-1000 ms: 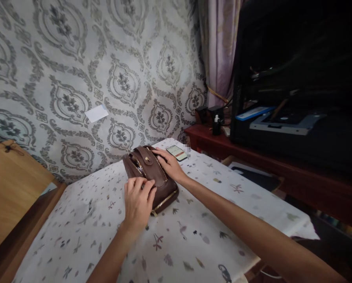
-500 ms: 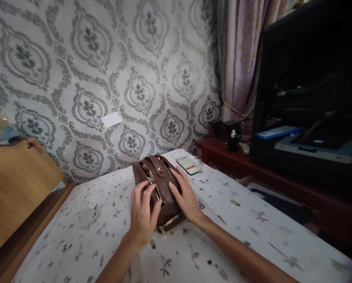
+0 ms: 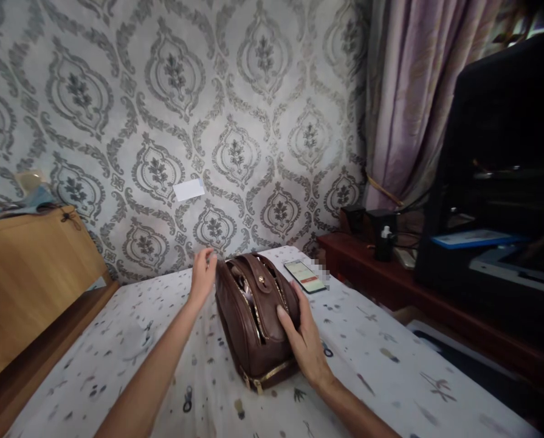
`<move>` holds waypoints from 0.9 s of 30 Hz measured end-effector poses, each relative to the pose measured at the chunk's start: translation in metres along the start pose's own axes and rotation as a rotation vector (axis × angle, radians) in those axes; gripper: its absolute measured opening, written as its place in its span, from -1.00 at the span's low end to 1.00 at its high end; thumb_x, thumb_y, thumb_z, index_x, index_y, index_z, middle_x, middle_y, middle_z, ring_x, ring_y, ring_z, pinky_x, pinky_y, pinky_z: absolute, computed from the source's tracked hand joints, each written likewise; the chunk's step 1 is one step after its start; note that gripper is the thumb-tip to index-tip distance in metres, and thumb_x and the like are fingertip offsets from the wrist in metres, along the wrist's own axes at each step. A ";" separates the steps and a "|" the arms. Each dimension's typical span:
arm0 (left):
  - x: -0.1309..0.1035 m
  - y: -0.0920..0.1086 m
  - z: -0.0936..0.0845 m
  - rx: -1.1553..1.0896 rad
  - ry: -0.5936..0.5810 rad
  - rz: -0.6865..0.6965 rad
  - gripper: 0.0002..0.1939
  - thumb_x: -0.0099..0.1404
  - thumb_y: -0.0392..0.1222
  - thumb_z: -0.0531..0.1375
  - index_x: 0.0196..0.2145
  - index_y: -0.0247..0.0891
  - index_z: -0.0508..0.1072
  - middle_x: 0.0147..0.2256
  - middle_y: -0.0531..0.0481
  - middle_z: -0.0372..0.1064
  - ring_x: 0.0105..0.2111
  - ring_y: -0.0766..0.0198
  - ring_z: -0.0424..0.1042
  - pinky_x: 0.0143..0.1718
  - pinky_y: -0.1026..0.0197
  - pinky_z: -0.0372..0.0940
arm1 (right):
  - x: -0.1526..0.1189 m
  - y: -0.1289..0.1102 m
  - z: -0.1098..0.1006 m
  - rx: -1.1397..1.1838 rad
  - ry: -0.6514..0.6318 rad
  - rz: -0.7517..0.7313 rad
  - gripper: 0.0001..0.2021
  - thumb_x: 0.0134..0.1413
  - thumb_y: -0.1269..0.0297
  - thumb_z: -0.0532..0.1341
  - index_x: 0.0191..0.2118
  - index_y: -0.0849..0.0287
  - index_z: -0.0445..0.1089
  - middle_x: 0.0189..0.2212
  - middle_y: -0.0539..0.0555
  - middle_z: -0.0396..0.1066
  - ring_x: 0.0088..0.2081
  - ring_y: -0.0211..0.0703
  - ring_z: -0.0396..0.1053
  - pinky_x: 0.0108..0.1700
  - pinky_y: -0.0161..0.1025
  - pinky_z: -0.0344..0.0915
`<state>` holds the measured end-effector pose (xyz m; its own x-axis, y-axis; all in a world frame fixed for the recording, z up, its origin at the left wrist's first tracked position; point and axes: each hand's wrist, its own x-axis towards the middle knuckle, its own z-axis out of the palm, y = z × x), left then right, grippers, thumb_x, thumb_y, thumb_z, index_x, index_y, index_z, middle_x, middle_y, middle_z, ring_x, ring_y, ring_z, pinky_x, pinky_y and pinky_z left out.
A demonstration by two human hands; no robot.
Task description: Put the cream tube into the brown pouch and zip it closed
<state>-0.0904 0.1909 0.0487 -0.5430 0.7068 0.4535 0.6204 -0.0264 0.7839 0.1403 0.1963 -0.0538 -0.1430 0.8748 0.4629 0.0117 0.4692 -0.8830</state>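
A brown leather toiletry bag (image 3: 248, 316) with gold zips stands on the bed-like surface. Two zipped openings on its top gape, one on each side of a snap strap (image 3: 261, 280); the contents inside are too dark to name. My right hand (image 3: 309, 340) grips the bag's right side, thumb on top and fingers along the side, partly hidden. My left hand (image 3: 202, 277) is just off the bag's far left corner, fingers loosely bent and apart, with nothing seen in it. Gold zip pulls (image 3: 253, 383) hang at the bag's near end.
A phone (image 3: 305, 277) with its screen lit lies beyond the bag on the patterned white cloth (image 3: 162, 365). A wooden board (image 3: 39, 267) rises at the left. On the right are a dark red table (image 3: 367, 261), a small black bottle (image 3: 384, 244) and a large black screen (image 3: 509, 152).
My left hand has left the bag's top opening and moved to its far left corner. My right hand has slid down the bag's right side. The view has shifted.
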 end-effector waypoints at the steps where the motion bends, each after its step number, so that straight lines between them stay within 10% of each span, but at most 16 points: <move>1: 0.020 -0.004 0.003 0.012 -0.026 -0.068 -0.81 0.39 -0.21 0.08 -0.11 -0.27 0.43 0.00 -0.16 0.37 0.14 0.07 0.27 0.11 0.12 0.23 | -0.002 0.001 0.000 0.015 0.002 0.022 -0.31 0.25 -0.08 0.10 0.39 0.07 -0.03 0.41 0.15 0.00 0.41 0.04 -0.05 0.42 0.12 -0.10; 6: 0.073 -0.028 0.019 0.073 -0.306 -0.452 -0.73 0.39 -0.04 0.18 -0.15 -0.33 0.45 -0.21 -0.05 0.44 -0.24 0.23 0.46 -0.19 0.09 0.41 | -0.009 0.006 0.000 0.041 -0.020 0.065 -0.30 0.26 -0.09 0.08 0.40 0.07 -0.06 0.42 0.13 -0.04 0.42 0.02 -0.09 0.42 0.09 -0.07; 12: 0.091 -0.039 0.021 0.140 -0.487 -0.637 -0.73 0.38 -0.06 0.20 -0.10 -0.32 0.45 -0.17 -0.07 0.44 -0.25 0.26 0.47 -0.23 0.12 0.44 | -0.009 0.009 0.000 0.033 -0.025 0.075 -0.28 0.24 -0.09 0.09 0.40 0.09 -0.08 0.42 0.15 -0.03 0.42 0.04 -0.07 0.41 0.10 -0.06; 27: 0.101 -0.049 0.037 -0.091 -0.412 -0.632 -0.64 0.39 -0.07 0.19 0.08 -0.27 0.38 0.05 -0.15 0.37 -0.05 0.13 0.44 -0.05 -0.03 0.42 | -0.009 0.014 0.001 0.027 -0.028 0.018 -0.32 0.27 -0.02 0.09 0.40 0.07 -0.07 0.41 0.14 -0.02 0.41 0.01 -0.06 0.41 0.08 -0.06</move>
<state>-0.1545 0.2896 0.0402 -0.5136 0.8128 -0.2748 0.2022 0.4259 0.8819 0.1406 0.1946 -0.0701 -0.1703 0.8792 0.4449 -0.0121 0.4496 -0.8932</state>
